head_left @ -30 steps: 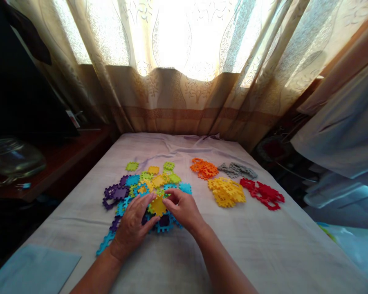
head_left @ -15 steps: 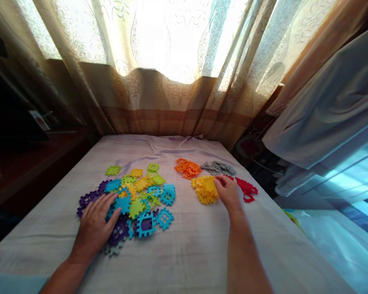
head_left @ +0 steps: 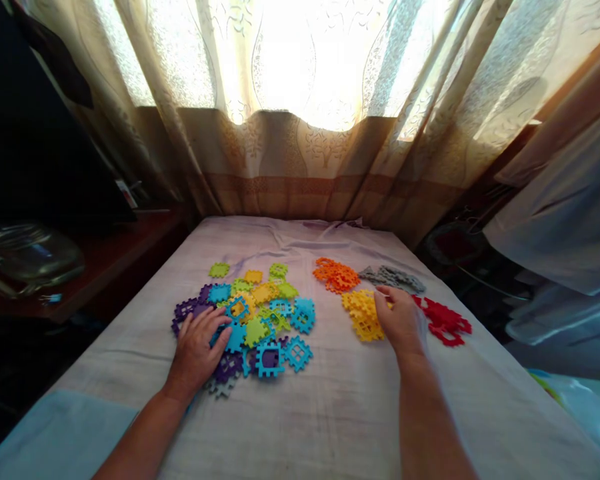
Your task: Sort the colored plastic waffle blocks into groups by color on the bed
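Observation:
My left hand (head_left: 197,347) lies with fingers spread on the left edge of a mixed heap of notched plastic tiles, over purple tiles (head_left: 229,367) and beside blue ones (head_left: 236,337). Green tiles (head_left: 256,331) and yellow tiles (head_left: 265,292) are in the same heap. At the right, my right hand (head_left: 397,317) is at the right side of a yellow pile (head_left: 364,317), its fingers closed together; what they hold, if anything, is hidden. Red tiles (head_left: 445,320) lie just right of that hand, grey ones (head_left: 395,278) behind it, and an orange pile (head_left: 336,275) farther left.
A pale sheet (head_left: 325,413) covers the surface. Curtains (head_left: 300,153) hang behind it. A dark side table (head_left: 145,250) with a glass object (head_left: 30,257) stands at the left, and clothes (head_left: 555,207) hang at the right. Light blue cloth (head_left: 65,427) lies at the near left.
The view has turned left, so everything appears shifted right. My right hand's fingers, earlier pinching a yellow tile over the yellow pile, are now at its right side. My left hand remains on the heap.

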Demonstrator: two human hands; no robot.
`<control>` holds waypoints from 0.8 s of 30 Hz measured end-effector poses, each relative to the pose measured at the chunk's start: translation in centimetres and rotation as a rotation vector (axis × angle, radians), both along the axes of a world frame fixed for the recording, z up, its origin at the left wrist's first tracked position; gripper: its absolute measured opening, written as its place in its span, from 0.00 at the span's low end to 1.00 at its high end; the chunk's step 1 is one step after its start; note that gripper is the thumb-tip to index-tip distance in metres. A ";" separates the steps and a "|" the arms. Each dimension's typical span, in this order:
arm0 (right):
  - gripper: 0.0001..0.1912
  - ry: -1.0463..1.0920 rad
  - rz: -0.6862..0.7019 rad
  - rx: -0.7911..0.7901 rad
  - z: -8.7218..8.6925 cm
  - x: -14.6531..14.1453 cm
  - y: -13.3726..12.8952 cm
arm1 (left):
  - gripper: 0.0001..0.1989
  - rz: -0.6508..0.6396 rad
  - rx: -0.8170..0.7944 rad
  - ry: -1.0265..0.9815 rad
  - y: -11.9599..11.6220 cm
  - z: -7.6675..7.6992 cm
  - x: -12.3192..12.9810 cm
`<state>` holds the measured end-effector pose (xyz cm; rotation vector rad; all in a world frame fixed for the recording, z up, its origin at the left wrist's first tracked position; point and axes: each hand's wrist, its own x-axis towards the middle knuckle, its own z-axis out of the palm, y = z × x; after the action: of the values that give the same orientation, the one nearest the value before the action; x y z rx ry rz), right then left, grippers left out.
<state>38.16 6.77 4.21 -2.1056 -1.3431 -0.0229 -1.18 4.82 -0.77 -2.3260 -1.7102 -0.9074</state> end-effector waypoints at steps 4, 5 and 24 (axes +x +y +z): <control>0.15 0.032 0.346 0.109 0.4 -6.9 -0.1 | 0.11 -0.091 -0.088 -0.006 -0.5 0.4 0.5; 0.15 0.033 0.440 0.106 0.2 -8.8 -0.3 | 0.11 -0.114 -0.098 -0.011 -0.7 0.5 0.6; 0.17 -0.169 0.726 -0.338 -0.3 -19.8 3.4 | 0.14 -0.233 -0.075 0.020 -0.6 0.4 0.7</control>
<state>18.38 10.17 3.93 -1.7675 -2.2729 0.3565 -0.44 4.27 -0.42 -2.6158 -1.5123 -0.8642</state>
